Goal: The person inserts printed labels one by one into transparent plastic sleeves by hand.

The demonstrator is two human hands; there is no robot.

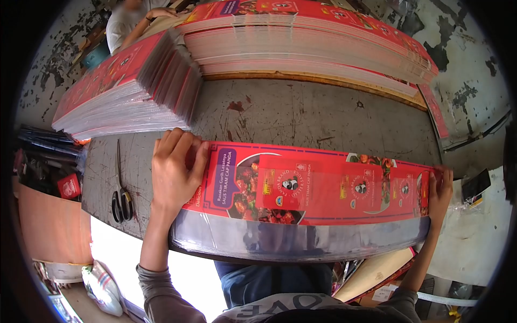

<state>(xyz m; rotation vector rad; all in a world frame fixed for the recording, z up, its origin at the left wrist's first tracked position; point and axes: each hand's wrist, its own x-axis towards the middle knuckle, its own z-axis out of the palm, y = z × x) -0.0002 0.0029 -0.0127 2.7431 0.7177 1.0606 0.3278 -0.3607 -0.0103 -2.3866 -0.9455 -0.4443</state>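
Note:
A long red printed sheet (pixel 326 188) with food pictures and panda logos lies across the near edge of the table. At its left end my left hand (pixel 176 168) is closed, the thumb along the sheet's edge and the fingers curled. My right hand (pixel 442 188) grips the opposite end, its fingertips partly hidden. Along the sheet's near side is a stack of clear plastic (pixel 301 239), hanging slightly over the table edge. Whether the sheet lies on the plastic or inside it, I cannot tell.
Scissors (pixel 121 204) with black handles lie left of my left hand. A tall stack of red sheets in plastic (pixel 121 102) stands at the far left; a longer stack (pixel 301 46) runs along the back. Another person (pixel 125 28) is behind the left stack.

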